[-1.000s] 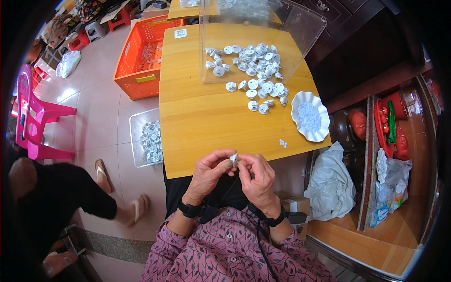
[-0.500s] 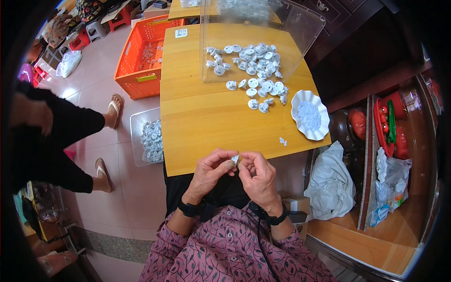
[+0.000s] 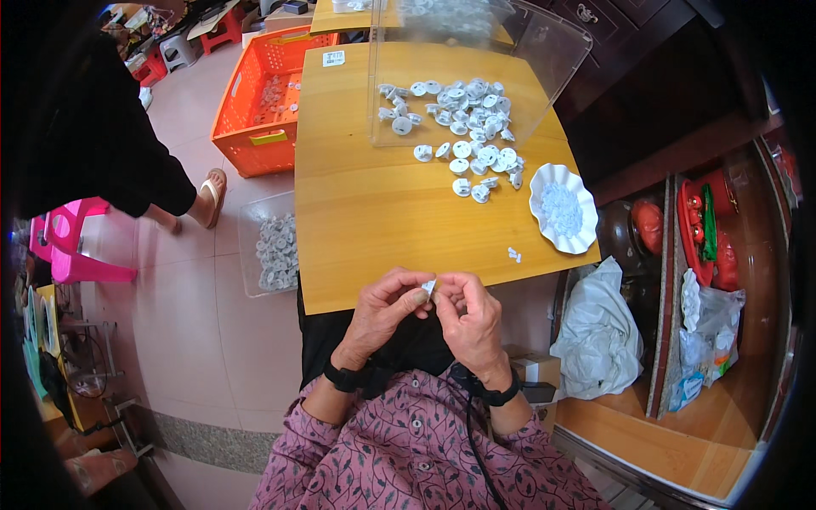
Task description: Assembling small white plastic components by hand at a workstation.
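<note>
Over the near edge of the yellow wooden table [image 3: 365, 246], my left hand [image 3: 384, 308] pinches a small white plastic part [image 3: 428, 286] between thumb and fingers. My right hand [image 3: 469, 319] is closed against the other side of that part, its fingertips pressed together; whether they hold a second tiny piece is hidden. Farther back lie several white round plastic parts [image 3: 461, 149] with stems, some of them inside a clear plastic box [image 3: 544, 72]. A white scalloped dish [image 3: 586, 240] at the right holds many small translucent pieces [image 3: 561, 208]. A few tiny white pieces [image 3: 514, 254] lie loose near it.
An orange crate [image 3: 255, 140] stands left of the table, and a clear bin [image 3: 246, 255] of white parts sits on the floor. A person in black trousers [image 3: 127, 144] stands beside a pink stool [image 3: 72, 246]. Right are shelves with a white bag [image 3: 599, 331].
The person at the left has stepped farther away, uncovering the pink stool. My hands keep nearly the same pose around the small white part.
</note>
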